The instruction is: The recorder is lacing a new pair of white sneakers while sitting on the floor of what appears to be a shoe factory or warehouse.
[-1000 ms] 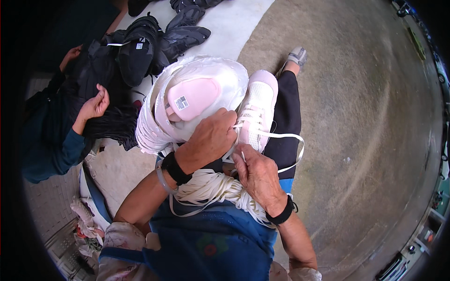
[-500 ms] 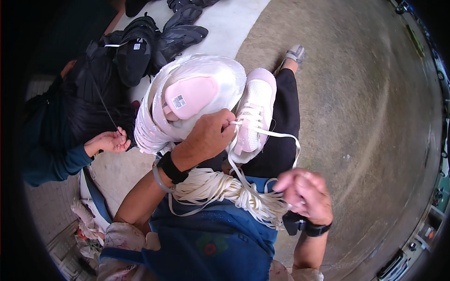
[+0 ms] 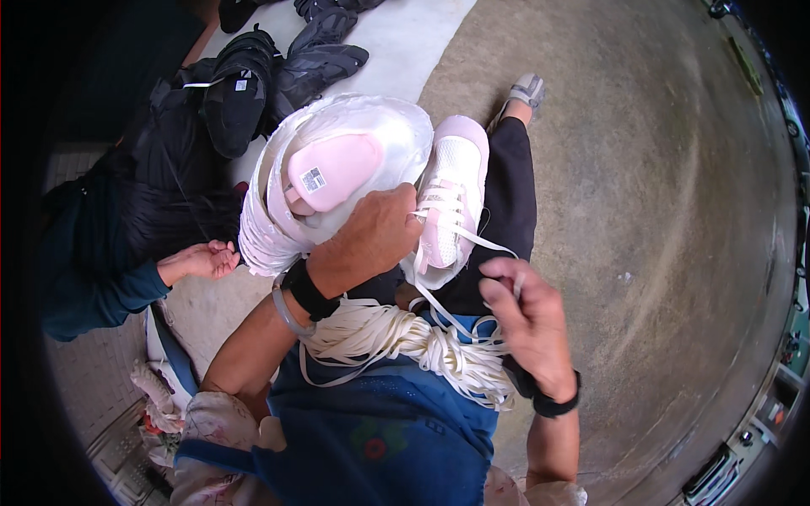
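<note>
A white and pale pink sneaker upper (image 3: pixel 447 190) rests on my right thigh, its toe pointing away from me. Flat cream shoelace (image 3: pixel 456 228) is threaded across its front. My left hand (image 3: pixel 375 228) is closed at the left side of the sneaker, pinching the lace by the eyelets. A length of lace runs right to my right hand (image 3: pixel 527 316), whose curled fingers grip it above my lap. Left of the sneaker stands a nested stack of white and pink shoe uppers (image 3: pixel 337 164). A bundle of cream laces (image 3: pixel 405 341) lies across my lap.
My blue apron (image 3: pixel 380 422) covers my lap. At left, another person's hand (image 3: pixel 202 260) in a dark teal sleeve is beside black material. Black shoes (image 3: pixel 240 101) lie on a pale surface beyond. Concrete floor (image 3: pixel 624 211) stretches to the right; equipment lines the far right rim.
My right hand has moved up and slightly left, toward the sneaker, with the lace. My left hand stays at the eyelets. The other person's thread-pulling hand has shifted slightly.
</note>
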A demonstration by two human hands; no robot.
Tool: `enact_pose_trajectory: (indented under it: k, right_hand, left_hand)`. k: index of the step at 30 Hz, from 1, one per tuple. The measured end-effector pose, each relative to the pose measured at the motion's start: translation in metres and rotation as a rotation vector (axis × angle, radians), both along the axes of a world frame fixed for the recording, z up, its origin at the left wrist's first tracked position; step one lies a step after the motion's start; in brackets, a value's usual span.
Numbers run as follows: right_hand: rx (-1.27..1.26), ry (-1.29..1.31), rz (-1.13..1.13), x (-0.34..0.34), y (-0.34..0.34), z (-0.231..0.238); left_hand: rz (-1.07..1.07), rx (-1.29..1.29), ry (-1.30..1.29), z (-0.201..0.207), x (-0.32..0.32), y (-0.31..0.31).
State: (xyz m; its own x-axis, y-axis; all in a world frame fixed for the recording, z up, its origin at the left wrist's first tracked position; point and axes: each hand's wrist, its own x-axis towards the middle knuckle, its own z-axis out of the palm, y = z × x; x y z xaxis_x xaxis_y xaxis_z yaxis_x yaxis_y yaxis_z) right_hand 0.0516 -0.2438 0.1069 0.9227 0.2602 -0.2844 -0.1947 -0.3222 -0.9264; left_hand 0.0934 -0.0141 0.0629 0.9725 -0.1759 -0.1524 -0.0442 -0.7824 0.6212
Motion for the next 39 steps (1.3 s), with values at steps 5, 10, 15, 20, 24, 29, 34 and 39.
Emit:
enact_pose_trajectory:
  k: [5, 10, 15, 20, 24, 29, 34, 39]
  right_hand:
    - [-0.335, -0.331, 0.110, 0.017, 0.052, -0.037]
    - [-0.533, -0.398, 0.093, 0.029, 0.070, -0.049]
    - [-0.532, -0.313, 0.055, 0.035, 0.051, -0.056]
    - [-0.419, -0.293, 0.080, 0.037, 0.040, -0.063]
    - [-0.396, -0.261, 0.093, 0.037, 0.031, -0.068]
    - [-0.406, -0.281, 0.041, 0.030, 0.037, -0.068]
    - [-0.397, -0.199, 0.033, 0.026, 0.036, -0.055]
    - [-0.343, -0.327, 0.127, 0.021, 0.056, -0.041]
  left_hand:
    - [-0.078, -0.079, -0.194, -0.003, -0.003, 0.002]
    - [-0.134, 0.012, -0.427, -0.013, -0.005, 0.004]
    - [-0.130, 0.046, -0.113, -0.015, 0.008, 0.011]
    - [-0.097, -0.049, -0.209, -0.021, 0.007, 0.011]
    - [-0.106, 0.000, -0.229, -0.018, 0.008, 0.004]
    - [-0.029, -0.110, -0.042, -0.016, 0.005, 0.006]
    - [-0.022, 0.005, -0.028, -0.015, 0.001, 0.006]
    - [-0.011, 0.006, -0.014, -0.013, -0.001, 0.011]
